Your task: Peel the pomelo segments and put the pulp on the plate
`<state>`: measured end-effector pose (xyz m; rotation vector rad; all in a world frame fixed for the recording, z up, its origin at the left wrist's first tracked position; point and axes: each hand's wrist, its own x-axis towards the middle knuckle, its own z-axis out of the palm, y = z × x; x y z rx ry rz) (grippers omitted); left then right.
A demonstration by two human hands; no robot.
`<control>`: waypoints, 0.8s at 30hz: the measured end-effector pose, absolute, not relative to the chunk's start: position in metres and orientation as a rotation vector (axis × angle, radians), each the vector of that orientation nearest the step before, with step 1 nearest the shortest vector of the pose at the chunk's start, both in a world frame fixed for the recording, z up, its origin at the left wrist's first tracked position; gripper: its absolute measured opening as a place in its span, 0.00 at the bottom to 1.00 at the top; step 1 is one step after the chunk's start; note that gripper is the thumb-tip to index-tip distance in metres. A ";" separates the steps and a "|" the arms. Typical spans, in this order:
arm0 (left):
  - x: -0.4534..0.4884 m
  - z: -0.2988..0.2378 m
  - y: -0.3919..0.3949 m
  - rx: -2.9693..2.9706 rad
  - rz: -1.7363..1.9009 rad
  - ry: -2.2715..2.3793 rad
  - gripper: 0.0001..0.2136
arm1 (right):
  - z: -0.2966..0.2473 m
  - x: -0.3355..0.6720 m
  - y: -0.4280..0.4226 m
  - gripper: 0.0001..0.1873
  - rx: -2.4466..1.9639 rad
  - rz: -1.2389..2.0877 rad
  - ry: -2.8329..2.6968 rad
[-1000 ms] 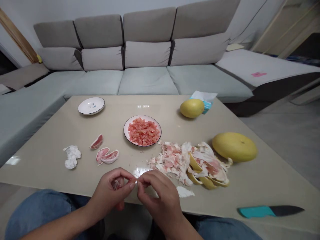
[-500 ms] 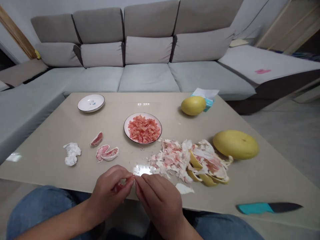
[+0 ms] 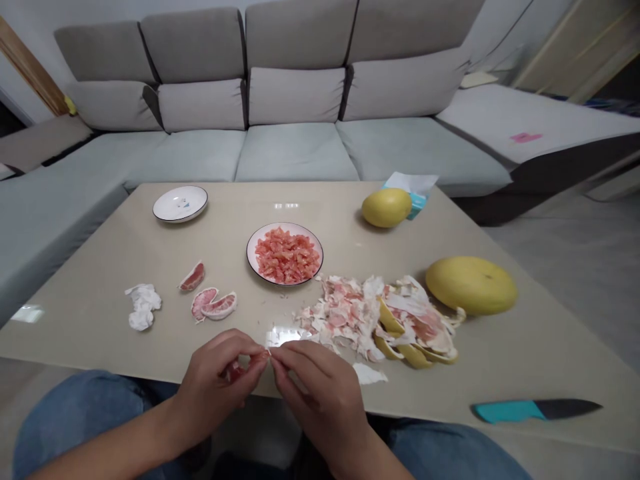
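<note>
Grey fabric takes up most of the back, a huge sofa (image 3: 295,153) with paler seats. Next down is a shiny beige table (image 3: 100,267), with knees in blue jeans (image 3: 85,420) by its near edge. Messy heap of peel (image 3: 350,317) right of centre on it, pinkish-white skins on the left side and yellow rind on the right, and a big yellow fruit (image 3: 471,287) just beside that. Then a dark-rimmed plate (image 3: 253,259) in the middle, loaded with loose red flesh (image 3: 287,255), plus a second plate (image 3: 175,203) at the far left with a little blue design. Teal-handled knife (image 3: 537,409) lies at the near right. Left hand (image 3: 220,377) and right hand (image 3: 320,387) are close together at the near edge, fingertips nearly meeting. Smaller yellow fruit (image 3: 387,207) is at the far right by a blue tissue pack (image 3: 418,205). Crumpled tissue (image 3: 143,307) on the left, three fruit wedges (image 3: 220,307) near it, and a white scrap (image 3: 369,374) by the heap. Smallest of what shows is a reddish bit of fruit (image 3: 234,371), mostly hidden in the left hand, which is curled round it; the right one's fingers are bunched narrow at its end, can't tell if they've got hold of anything.
</note>
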<state>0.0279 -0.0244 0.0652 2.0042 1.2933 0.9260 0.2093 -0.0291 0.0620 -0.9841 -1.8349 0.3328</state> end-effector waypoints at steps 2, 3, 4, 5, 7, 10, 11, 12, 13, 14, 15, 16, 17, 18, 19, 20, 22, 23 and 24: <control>0.027 0.065 -0.024 2.017 0.914 1.294 0.04 | 0.062 0.210 -0.029 0.09 -0.976 0.298 -1.857; 0.027 0.065 -0.024 2.036 0.908 1.294 0.04 | 0.061 0.210 -0.030 0.09 -0.978 0.286 -1.870; 0.027 0.066 -0.024 2.069 0.909 1.290 0.04 | 0.061 0.210 -0.030 0.09 -0.982 0.275 -1.885; 0.026 0.066 -0.024 2.114 0.909 1.281 0.04 | 0.061 0.210 -0.031 0.09 -0.989 0.261 -1.900; 0.026 0.067 -0.024 2.222 0.904 1.259 0.04 | 0.060 0.209 -0.032 0.08 -1.010 0.219 -1.934; 0.026 0.068 -0.025 2.325 0.866 1.256 0.03 | 0.058 0.207 -0.034 0.07 -1.058 0.143 -1.973; 0.027 0.069 -0.026 2.339 0.853 1.261 0.03 | 0.057 0.206 -0.035 0.07 -1.073 0.127 -1.978; 0.027 0.069 -0.026 2.347 0.845 1.265 0.03 | 0.055 0.205 -0.035 0.07 -1.083 0.117 -1.978; 0.027 0.069 -0.026 2.348 0.837 1.266 0.03 | 0.054 0.204 -0.035 0.07 -1.090 0.113 -1.969; 0.028 0.069 -0.026 2.342 0.834 1.268 0.03 | 0.053 0.203 -0.036 0.07 -1.091 0.112 -1.953; 0.028 0.069 -0.026 2.328 0.836 1.267 0.03 | 0.052 0.202 -0.036 0.06 -1.086 0.115 -1.932; 0.028 0.070 -0.026 2.307 0.842 1.263 0.03 | 0.052 0.200 -0.035 0.06 -1.076 0.120 -1.906; 0.029 0.070 -0.026 2.281 0.852 1.257 0.03 | 0.051 0.199 -0.035 0.06 -1.061 0.128 -1.877; 0.029 0.070 -0.026 2.248 0.867 1.248 0.04 | 0.051 0.199 -0.035 0.06 -1.047 0.145 -1.848; 0.030 0.070 -0.026 2.207 0.881 1.240 0.04 | 0.051 0.198 -0.034 0.06 -1.032 0.171 -1.822; 0.030 0.070 -0.026 2.152 0.891 1.236 0.04 | 0.051 0.198 -0.034 0.07 -1.023 0.207 -1.799; 0.031 0.070 -0.026 1.986 0.883 1.244 0.04 | 0.053 0.197 -0.033 0.08 -1.024 0.301 -1.757; 0.032 0.070 -0.026 1.861 0.860 1.254 0.04 | 0.054 0.197 -0.032 0.08 -1.034 0.355 -1.735; 0.032 0.069 -0.025 1.708 0.821 1.261 0.05 | 0.055 0.198 -0.032 0.09 -1.047 0.411 -1.712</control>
